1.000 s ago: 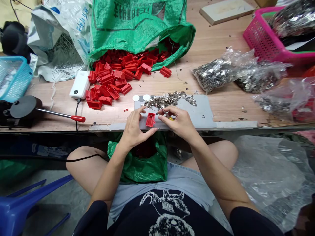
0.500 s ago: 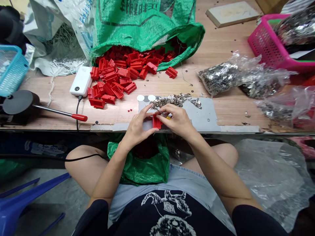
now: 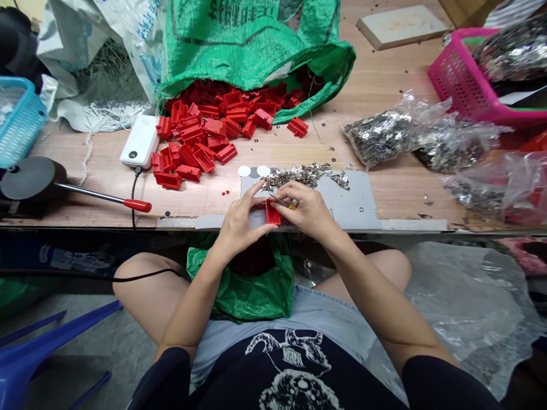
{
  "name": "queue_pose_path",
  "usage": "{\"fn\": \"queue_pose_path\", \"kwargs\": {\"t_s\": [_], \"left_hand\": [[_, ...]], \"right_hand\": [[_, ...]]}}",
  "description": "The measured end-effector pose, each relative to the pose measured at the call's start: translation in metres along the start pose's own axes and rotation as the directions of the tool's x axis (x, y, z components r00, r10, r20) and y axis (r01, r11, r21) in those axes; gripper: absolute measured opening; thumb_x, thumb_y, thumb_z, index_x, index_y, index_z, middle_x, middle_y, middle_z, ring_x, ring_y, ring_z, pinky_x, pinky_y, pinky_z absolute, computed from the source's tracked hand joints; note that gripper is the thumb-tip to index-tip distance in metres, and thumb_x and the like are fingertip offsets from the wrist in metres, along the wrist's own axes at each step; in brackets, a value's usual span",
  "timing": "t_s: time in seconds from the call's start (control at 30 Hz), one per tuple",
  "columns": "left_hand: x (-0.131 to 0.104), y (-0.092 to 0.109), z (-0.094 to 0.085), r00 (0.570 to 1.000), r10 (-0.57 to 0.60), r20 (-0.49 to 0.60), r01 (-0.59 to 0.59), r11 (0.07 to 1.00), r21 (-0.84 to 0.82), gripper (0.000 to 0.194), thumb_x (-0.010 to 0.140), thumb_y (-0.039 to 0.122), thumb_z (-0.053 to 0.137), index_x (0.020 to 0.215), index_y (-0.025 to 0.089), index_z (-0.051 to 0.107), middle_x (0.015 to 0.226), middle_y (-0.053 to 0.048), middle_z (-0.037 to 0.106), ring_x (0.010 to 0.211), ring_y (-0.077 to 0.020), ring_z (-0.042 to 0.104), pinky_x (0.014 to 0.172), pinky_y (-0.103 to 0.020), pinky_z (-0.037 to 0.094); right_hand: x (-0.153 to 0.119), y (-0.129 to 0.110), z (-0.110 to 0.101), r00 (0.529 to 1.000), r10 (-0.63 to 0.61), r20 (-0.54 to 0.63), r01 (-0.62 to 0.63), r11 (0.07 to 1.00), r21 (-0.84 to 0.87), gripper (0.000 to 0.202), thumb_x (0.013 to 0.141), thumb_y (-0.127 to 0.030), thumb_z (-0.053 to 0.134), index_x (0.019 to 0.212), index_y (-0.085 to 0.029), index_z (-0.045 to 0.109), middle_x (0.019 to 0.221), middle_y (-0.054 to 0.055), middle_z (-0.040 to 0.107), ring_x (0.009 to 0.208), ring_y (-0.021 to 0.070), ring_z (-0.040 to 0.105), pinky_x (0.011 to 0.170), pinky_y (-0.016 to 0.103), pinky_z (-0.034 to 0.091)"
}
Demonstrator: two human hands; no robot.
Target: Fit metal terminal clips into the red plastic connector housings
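My left hand [image 3: 240,222] is closed on a small red plastic housing [image 3: 272,213], thumb at its lower end and fingers at its upper end. The housing's hollow side faces up, just above the table's front edge. In my right hand [image 3: 308,210] is a slim metal-tipped tool with a yellow grip [image 3: 293,205], pinched between thumb and fingers. Its tip lies at the upper end of the housing; whether it touches is too small to tell. Just beyond my fingers, a heap of small silvery metal pieces [image 3: 303,175] rests on a grey sheet [image 3: 354,205].
Loose red housings [image 3: 192,134] spill from a green woven sack [image 3: 256,51]. To the left are a white power bank [image 3: 140,140] and a red-tipped lever [image 3: 137,205]. Bags of metal parts [image 3: 380,136] and a pink basket [image 3: 464,80] stand right. A green bag [image 3: 252,296] lies on my lap.
My hands have hardly moved. The tool's metal tip shows at a slightly different angle over the upper end of the red housing. The whole view has shifted a little.
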State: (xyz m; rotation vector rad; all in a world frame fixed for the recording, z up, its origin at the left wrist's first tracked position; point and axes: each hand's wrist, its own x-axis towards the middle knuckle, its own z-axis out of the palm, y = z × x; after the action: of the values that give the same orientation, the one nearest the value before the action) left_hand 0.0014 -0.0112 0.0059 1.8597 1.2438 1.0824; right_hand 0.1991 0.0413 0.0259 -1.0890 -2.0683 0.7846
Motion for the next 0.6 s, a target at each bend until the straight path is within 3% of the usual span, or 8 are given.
{"fn": "queue_pose_path", "kwargs": {"t_s": [0.27, 0.4, 0.6], "left_hand": [[-0.002, -0.003, 0.006, 0.998, 0.019, -0.068, -0.013, 0.996, 0.093, 0.094, 0.073, 0.034, 0.091, 0.152, 0.026, 0.039, 0.127, -0.009, 0.072, 0.121, -0.0276, 0.068, 0.108, -0.044, 0.052], [-0.003, -0.004, 0.009, 0.994, 0.028, -0.102, -0.015, 0.992, 0.129, 0.09, 0.073, 0.035, 0.091, 0.148, 0.025, 0.043, 0.123, -0.008, 0.073, 0.119, -0.027, 0.068, 0.107, -0.044, 0.052], [-0.003, -0.002, 0.009, 0.993, 0.049, -0.111, -0.032, 0.988, 0.15, 0.083, 0.075, 0.033, 0.09, 0.144, 0.025, 0.045, 0.12, -0.007, 0.074, 0.116, -0.0256, 0.069, 0.106, -0.043, 0.052]], "right_hand": [[-0.001, 0.004, -0.013, 0.994, -0.028, 0.105, 0.031, 0.999, -0.03, 0.012, 0.092, -0.027, 0.067, 0.093, -0.021, 0.077, 0.094, 0.005, 0.071, 0.082, 0.0185, 0.067, 0.074, 0.032, 0.051], [-0.005, -0.001, -0.008, 1.0, -0.012, 0.007, 0.012, 0.997, -0.071, 0.019, 0.09, -0.024, 0.068, 0.106, -0.019, 0.076, 0.099, 0.007, 0.075, 0.088, 0.0204, 0.071, 0.079, 0.033, 0.053], [-0.01, -0.012, 0.002, 0.997, 0.022, -0.08, -0.042, 0.963, -0.266, 0.012, 0.088, -0.023, 0.067, 0.095, -0.02, 0.076, 0.094, 0.005, 0.076, 0.081, 0.0193, 0.071, 0.07, 0.03, 0.051]]}}
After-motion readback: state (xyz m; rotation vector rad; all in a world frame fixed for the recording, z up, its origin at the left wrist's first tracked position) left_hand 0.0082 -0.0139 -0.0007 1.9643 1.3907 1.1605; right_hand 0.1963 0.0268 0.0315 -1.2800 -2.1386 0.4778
